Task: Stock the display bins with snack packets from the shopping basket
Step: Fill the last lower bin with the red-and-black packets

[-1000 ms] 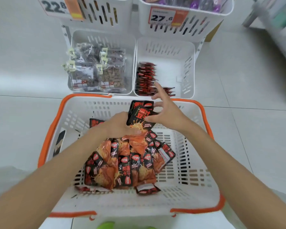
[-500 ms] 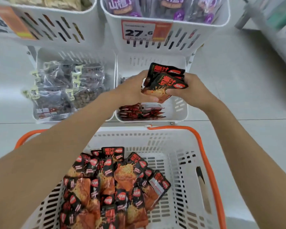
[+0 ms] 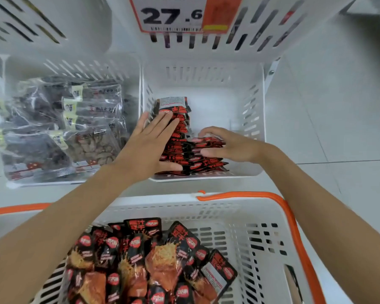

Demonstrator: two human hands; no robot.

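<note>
Underfoot, pale grey floor tiles (image 3: 338, 110) run beneath a rack of white slotted bins. An upper bin (image 3: 53, 20) hangs at the top left. Below it, the left display bin (image 3: 81, 66) is filled with clear bags (image 3: 59, 132) of dark snacks. Just beside it, wall to wall, sits the right display bin (image 3: 253, 110). Above that, another upper bin (image 3: 263, 31) carries a price tag (image 3: 173, 16) reading 27.6. Nearest the camera stands the white shopping basket (image 3: 250, 216) with its orange rim. Red-and-black snack packets (image 3: 162, 260) lie heaped and jumbled in its left half.

Both forearms reach over the basket's far rim into the right display bin. The left hand (image 3: 149, 145) lies flat, with its fingers straight and close together, pointing toward the bin's far wall. Its palm rests against the left side of the long row (image 3: 181, 130), and its thumb stretches across the row's near end. The right hand (image 3: 230, 145) comes in from the bin's right side. Its fingers curl over the far end of the short bundle (image 3: 208, 165) and its thumb presses in from the near side, pinching several packets between them.

The long row stands on edge along the bin's left wall, packets face to face. Its long axis runs from the near edge toward the far wall. The short bundle touches its right side at the near edge, also on edge, with each packet's long side running left to right.
</note>
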